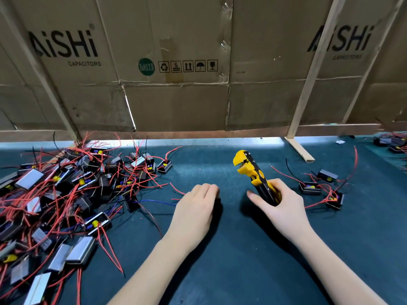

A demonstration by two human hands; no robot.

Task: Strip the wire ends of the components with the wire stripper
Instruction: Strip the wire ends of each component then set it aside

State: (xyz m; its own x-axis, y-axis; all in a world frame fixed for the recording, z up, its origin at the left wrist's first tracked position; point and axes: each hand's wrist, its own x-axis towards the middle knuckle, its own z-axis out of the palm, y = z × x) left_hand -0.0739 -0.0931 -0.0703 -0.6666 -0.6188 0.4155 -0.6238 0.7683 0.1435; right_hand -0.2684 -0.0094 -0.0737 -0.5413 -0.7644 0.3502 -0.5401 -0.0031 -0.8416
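A big heap of components, black blocks trailing red leads, sat at the left of the green mat, with a few, probably finished, apart at the right. The right hand gripped the yellow-and-black wire stripper upright, ready between them. The left hand rested knuckles-up on the mat, fingers loosely bent; whether it held anything could not be told.

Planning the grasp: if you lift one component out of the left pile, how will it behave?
The pile looks tangled, so a lifted component would likely drag neighbours along. Its red wires curve loosely, probably floppy. The boxy bodies look small, likely light and stiff.
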